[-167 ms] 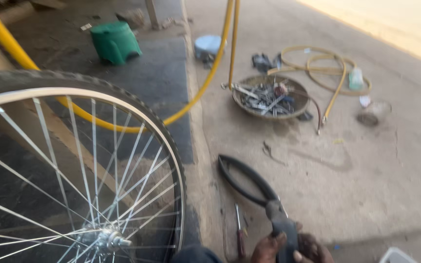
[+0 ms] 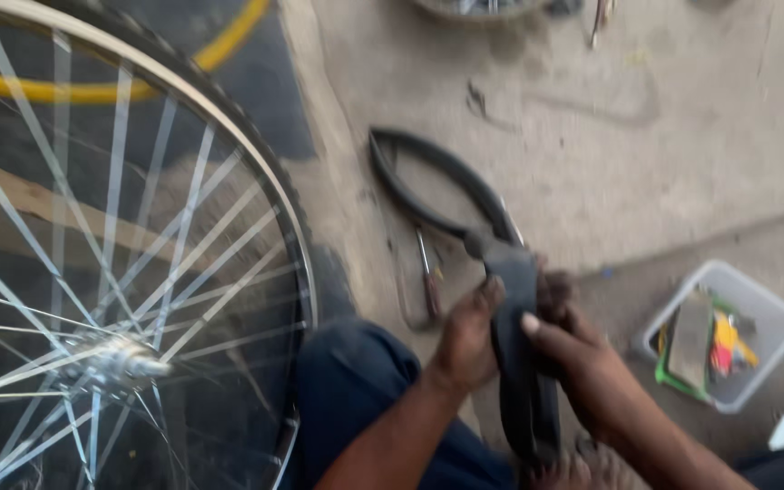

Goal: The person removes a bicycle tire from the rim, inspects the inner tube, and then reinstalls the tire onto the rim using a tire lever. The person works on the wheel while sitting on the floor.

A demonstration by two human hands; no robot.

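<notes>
While blurred, left hand (image 2: 466, 340) and right hand (image 2: 573, 349) closed around black inner tube (image 2: 521, 363), beside bicycle wheel (image 2: 129, 272)

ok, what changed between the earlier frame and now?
The view tipped down: the pan of tools and green tub slid out the top, and a white bin came in at right. Both hands, left and right, now show fully, gripping the black rubber tube. The tube's loop on the ground, the wheel and yellow frame stayed put.
</notes>
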